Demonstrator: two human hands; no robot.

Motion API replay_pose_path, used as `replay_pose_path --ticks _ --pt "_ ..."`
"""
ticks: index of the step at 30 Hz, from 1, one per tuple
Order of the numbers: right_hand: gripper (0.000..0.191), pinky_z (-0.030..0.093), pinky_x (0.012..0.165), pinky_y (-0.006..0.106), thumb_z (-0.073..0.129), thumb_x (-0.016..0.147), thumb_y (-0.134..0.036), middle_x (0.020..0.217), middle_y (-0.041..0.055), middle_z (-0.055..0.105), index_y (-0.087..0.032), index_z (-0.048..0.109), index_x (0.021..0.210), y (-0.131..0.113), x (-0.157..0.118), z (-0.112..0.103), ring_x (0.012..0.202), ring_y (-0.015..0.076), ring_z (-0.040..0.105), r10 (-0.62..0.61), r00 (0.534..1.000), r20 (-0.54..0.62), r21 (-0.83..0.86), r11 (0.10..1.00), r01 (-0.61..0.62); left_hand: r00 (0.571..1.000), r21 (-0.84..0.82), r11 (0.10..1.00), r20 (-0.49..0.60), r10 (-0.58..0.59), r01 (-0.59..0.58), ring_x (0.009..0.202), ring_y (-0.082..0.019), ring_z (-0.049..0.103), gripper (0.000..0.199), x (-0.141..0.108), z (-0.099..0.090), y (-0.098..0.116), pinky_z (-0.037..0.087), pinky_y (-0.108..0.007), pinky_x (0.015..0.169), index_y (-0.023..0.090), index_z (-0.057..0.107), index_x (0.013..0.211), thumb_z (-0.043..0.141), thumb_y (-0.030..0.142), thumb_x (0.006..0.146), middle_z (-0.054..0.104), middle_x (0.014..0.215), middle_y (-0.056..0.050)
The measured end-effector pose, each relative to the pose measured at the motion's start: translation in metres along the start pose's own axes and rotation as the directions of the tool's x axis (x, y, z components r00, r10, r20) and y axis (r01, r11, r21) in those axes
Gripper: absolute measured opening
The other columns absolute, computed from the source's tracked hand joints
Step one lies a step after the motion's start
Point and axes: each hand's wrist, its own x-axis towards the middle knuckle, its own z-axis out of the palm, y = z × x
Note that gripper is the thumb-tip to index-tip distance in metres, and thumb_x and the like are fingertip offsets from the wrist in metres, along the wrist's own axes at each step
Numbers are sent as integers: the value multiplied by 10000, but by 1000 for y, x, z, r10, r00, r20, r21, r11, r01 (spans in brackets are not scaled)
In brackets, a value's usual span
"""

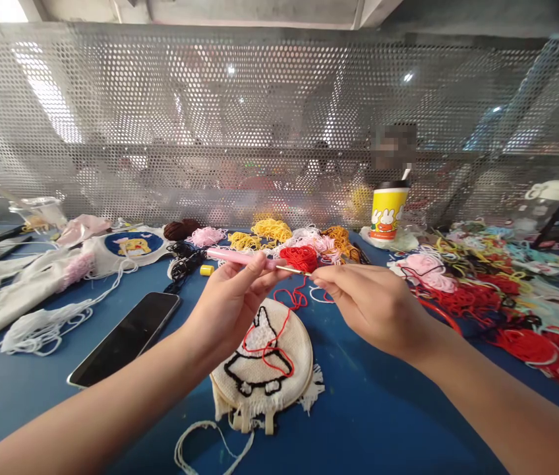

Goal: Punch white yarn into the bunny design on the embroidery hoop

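My left hand (233,297) is closed around the pink handle of a punch needle (227,255), held level above the table. Its thin metal shaft points right, towards my right hand (376,310). There my fingertips are pinched together at the needle's tip; whatever sits between them is too small to make out. Below lies a round embroidery hoop (296,330) with cream cloth, bearing a black-outlined figure partly filled in white. A loose red yarn strand (279,368) trails over the cloth. Behind the needle rests a red yarn bundle (300,256).
A phone (128,336) lies left of the hoop, near white yarn (45,330) and a blue embroidered piece (134,244). A yellow cup (387,214) stands at the back. Tangled yarn (472,300) covers the right side. A perforated metal screen (260,119) borders the table.
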Motion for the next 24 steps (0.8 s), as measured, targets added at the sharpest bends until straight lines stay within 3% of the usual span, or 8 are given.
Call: replay_pose_path --ticks 3,5,8,11,15,18,21,24 --pt "160 458 526 212 393 806 -107 661 62 649 -127 545 762 -5 1 0 600 134 610 128 989 80 92 987 -135 1000 47 999 8 5 -6 600 -79 604 115 0 -1 -2 426 -219 766 103 603 627 574 166 719 645 625 -19" --pt "146 449 504 209 403 811 -140 636 46 640 -114 528 881 -8 2 0 564 128 602 239 959 151 147 954 -261 1000 70 997 13 21 -22 590 -79 599 96 0 -2 -4 429 -223 752 105 602 624 600 170 694 653 630 -20" --pt "383 439 480 221 476 787 -198 574 -8 602 -118 364 1144 -13 4 2 513 133 580 342 899 274 163 905 -393 997 148 986 14 76 -77 615 -94 603 81 0 -3 -8 441 -230 714 113 595 644 631 183 663 663 651 -22" --pt "599 462 523 250 576 720 -261 709 17 624 -150 258 1215 -18 5 4 629 170 608 368 863 346 164 882 -442 989 253 956 56 139 -149 661 -122 608 106 -2 -4 -12 455 -246 688 120 579 680 650 189 642 658 670 -22" --pt "664 481 705 251 603 693 -306 999 66 590 -180 227 1226 -21 5 5 893 168 577 340 857 388 265 849 -456 975 286 936 147 169 -205 676 -141 613 114 -5 -4 -13 477 -277 684 133 551 670 654 169 635 639 651 -5" --pt "704 461 780 292 581 696 -375 1061 74 551 -190 200 1257 -15 3 1 960 176 538 337 857 390 202 876 -437 966 305 921 155 205 -244 666 -134 617 86 -2 -6 -8 480 -258 687 126 567 672 642 161 649 644 643 -12" --pt "564 442 798 349 530 733 -379 1059 77 549 -198 317 1223 1 0 -6 958 201 530 386 836 389 48 898 -437 953 293 907 116 280 -302 668 -126 619 65 5 -8 1 477 -244 709 121 587 667 635 165 658 655 639 -18" --pt "214 467 684 284 456 789 -261 896 28 620 -216 554 974 18 -1 -13 799 156 582 394 802 449 -3 899 -439 932 251 898 96 349 -362 668 -115 614 55 11 -10 9 472 -242 727 130 598 646 626 172 666 654 624 -9"
